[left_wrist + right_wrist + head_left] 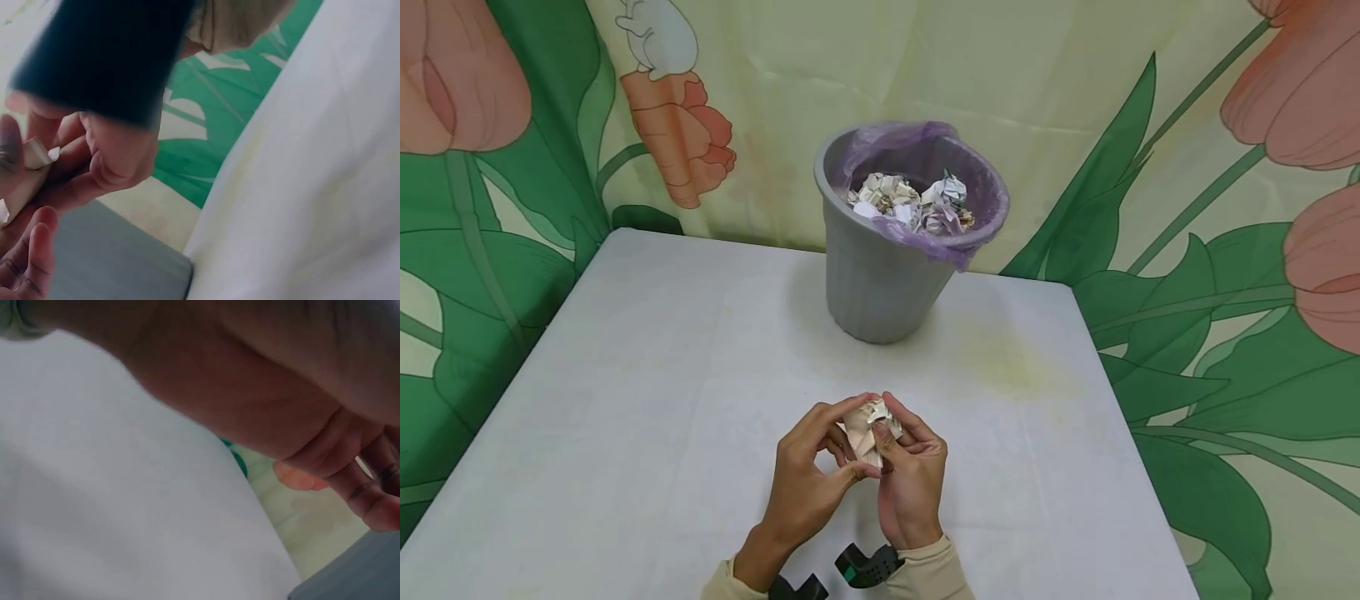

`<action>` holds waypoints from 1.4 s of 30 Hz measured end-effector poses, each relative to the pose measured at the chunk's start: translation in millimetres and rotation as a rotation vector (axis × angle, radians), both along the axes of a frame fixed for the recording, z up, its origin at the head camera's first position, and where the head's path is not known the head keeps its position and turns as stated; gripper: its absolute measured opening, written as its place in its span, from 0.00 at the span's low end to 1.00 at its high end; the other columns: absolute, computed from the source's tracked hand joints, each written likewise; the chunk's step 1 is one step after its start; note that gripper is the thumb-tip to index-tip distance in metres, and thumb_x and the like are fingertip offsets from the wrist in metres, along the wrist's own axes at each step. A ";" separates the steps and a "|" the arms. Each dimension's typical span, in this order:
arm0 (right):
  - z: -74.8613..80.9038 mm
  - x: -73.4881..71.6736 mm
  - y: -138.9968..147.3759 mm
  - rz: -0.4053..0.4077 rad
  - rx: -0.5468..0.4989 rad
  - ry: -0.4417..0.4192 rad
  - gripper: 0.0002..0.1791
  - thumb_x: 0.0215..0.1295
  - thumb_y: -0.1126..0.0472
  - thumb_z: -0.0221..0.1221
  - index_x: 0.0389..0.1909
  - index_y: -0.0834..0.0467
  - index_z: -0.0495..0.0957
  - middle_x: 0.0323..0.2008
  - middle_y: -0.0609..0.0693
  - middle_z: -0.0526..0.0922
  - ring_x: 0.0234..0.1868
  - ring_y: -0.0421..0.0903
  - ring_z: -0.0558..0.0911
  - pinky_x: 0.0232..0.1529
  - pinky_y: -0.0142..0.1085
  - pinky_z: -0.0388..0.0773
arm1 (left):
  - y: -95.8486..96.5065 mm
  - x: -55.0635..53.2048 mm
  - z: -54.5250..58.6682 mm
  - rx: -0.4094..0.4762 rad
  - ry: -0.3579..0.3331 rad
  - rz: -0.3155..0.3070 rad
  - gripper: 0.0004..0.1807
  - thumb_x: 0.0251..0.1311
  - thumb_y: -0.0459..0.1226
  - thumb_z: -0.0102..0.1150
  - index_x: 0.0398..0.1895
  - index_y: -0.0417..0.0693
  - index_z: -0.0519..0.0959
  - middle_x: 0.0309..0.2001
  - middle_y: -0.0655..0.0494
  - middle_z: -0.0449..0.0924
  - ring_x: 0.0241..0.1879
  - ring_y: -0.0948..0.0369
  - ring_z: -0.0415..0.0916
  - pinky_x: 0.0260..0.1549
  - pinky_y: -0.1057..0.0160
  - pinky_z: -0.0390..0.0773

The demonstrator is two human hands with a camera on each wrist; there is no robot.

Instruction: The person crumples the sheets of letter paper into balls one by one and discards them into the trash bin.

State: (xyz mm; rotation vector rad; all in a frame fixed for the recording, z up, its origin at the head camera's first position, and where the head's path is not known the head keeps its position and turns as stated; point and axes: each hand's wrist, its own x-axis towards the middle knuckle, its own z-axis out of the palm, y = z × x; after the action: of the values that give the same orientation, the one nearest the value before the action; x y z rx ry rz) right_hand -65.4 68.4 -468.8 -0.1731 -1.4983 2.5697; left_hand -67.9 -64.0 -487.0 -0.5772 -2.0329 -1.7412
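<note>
A crumpled ball of cream paper (863, 429) is held between both hands above the near part of the table in the head view. My left hand (808, 479) grips it from the left, fingers curled over the top and thumb at its lower edge. From the right, my right hand (913, 483) grips it with the thumb pressed on its front. In the left wrist view, pale folds of the paper (37, 155) show between the fingers. The right wrist view shows mostly the right hand (269, 387), with the paper hidden.
A grey bin (880, 283) with a purple bag liner (981, 196) stands at the table's far edge, with several crumpled papers (887, 196) inside. A white cloth covers the table (625, 417). Behind hangs a curtain (790, 75) printed with tulips and a carrot.
</note>
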 end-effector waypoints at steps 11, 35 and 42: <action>-4.3 4.8 -9.2 -0.002 0.065 0.042 0.22 0.71 0.72 0.65 0.64 0.72 0.79 0.49 0.53 0.92 0.53 0.44 0.90 0.49 0.31 0.88 | 5.8 0.7 -2.6 0.098 -0.008 0.083 0.32 0.59 0.25 0.75 0.67 0.44 0.77 0.40 0.47 0.84 0.29 0.65 0.82 0.28 0.71 0.84; -12.4 -20.7 27.2 0.613 0.218 0.367 0.40 0.72 0.49 0.63 0.75 0.71 0.68 0.67 0.55 0.83 0.68 0.48 0.83 0.64 0.35 0.82 | -19.7 -11.5 7.3 0.264 -0.167 -0.188 0.07 0.71 0.24 0.61 0.49 0.38 0.81 0.39 0.47 0.84 0.22 0.62 0.79 0.18 0.63 0.82; -14.1 -15.3 15.2 0.468 0.187 0.409 0.35 0.71 0.55 0.65 0.64 0.82 0.73 0.57 0.53 0.89 0.58 0.45 0.89 0.55 0.33 0.87 | -15.3 -8.8 10.2 0.265 -0.158 -0.106 0.14 0.69 0.25 0.64 0.52 0.36 0.72 0.35 0.47 0.82 0.24 0.64 0.79 0.18 0.63 0.81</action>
State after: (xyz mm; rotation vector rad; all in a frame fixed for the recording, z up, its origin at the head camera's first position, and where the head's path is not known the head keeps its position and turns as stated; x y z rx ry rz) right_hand -80.7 83.6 -482.8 0.7633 -1.7477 2.5336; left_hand -76.6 -79.3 -476.8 -0.4834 -1.8558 -2.1372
